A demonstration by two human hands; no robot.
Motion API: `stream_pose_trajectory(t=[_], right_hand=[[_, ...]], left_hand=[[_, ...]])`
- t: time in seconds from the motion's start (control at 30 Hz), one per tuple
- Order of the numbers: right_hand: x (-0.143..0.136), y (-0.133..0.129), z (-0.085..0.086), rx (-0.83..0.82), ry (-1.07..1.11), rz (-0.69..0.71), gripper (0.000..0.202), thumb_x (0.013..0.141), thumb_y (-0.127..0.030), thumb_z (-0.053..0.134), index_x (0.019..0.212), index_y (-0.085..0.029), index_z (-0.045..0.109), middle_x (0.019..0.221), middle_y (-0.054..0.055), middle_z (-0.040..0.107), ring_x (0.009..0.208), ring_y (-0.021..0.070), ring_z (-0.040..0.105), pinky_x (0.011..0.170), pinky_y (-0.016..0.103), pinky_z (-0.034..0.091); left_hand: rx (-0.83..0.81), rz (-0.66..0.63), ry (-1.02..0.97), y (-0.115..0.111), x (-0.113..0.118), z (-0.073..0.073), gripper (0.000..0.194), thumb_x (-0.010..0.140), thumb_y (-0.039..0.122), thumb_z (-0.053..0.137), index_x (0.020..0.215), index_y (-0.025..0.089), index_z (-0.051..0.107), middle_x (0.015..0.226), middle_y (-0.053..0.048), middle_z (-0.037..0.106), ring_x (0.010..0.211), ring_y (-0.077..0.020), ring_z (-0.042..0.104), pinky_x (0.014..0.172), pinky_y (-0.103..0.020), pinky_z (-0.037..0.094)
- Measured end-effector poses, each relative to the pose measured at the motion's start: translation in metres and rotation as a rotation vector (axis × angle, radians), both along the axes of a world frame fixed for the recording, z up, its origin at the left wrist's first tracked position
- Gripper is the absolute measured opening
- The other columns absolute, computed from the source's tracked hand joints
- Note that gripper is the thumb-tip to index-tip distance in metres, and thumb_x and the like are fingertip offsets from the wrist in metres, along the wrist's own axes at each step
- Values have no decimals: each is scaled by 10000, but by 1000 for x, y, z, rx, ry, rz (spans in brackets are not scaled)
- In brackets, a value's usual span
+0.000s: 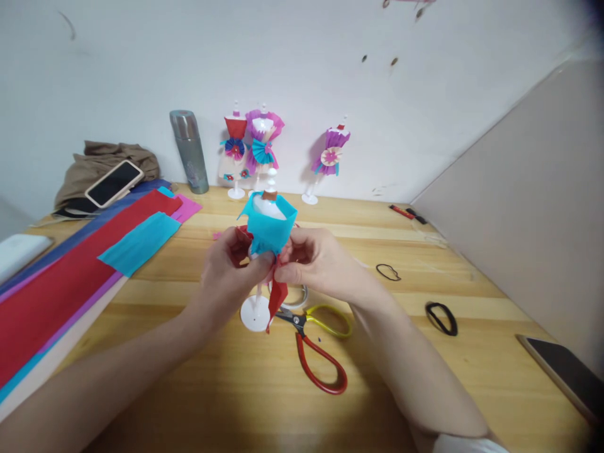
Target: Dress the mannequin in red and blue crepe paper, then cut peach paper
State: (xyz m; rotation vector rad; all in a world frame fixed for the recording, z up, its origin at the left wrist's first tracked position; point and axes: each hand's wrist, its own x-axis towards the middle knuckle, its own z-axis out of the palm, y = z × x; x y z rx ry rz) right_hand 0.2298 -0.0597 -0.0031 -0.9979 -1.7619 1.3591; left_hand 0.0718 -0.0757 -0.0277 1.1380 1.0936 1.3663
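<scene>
A miniature dress form (264,204) with a white round base (255,313) tilts slightly in front of me. Turquoise crepe paper (272,228) wraps its chest, gathered at the waist. My left hand (231,264) is closed round the waist from the left, thumb across the front. From the right, my right hand (314,258) pinches a red crepe paper strip (278,297) at the waist, and its end hangs down. Just below lie scissors (297,321) with one red and one yellow handle. Fingers hide part of the waist.
Three dressed miniature forms (235,151) stand by the wall beside a metal flask (189,154). Layered crepe paper sheets (70,289) and a phone (114,184) lie left. Hair ties (441,318) and a second phone (564,371) are on the right. A roll of tape is partly hidden.
</scene>
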Motion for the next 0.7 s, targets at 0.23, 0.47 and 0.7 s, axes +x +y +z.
stream_pose_trajectory(t=[0.23, 0.47, 0.7], right_hand=[[6, 7, -8, 40, -93, -27, 561, 584, -462, 838, 542, -208, 340, 514, -93, 326, 489, 56, 303, 459, 220, 219], [6, 6, -4, 57, 124, 33, 549, 625, -377, 831, 554, -212, 312, 530, -103, 262, 481, 49, 233, 454, 223, 165], [5, 6, -8, 269, 406, 45, 177, 719, -223, 792, 666, -184, 628, 580, -77, 323, 533, 74, 322, 496, 223, 262]], left_hand=[[-12, 6, 20, -1, 1, 1, 219, 596, 292, 732, 735, 192, 595, 710, 3, 658, 715, -179, 629, 638, -294, 507], [22, 23, 39, 2, 0, -2, 192, 627, 298, 708, 723, 203, 572, 683, 24, 634, 674, -164, 603, 655, -307, 481], [33, 20, 37, 3, 2, 2, 209, 609, 311, 705, 688, 214, 537, 663, 26, 595, 697, -179, 599, 698, -332, 477]])
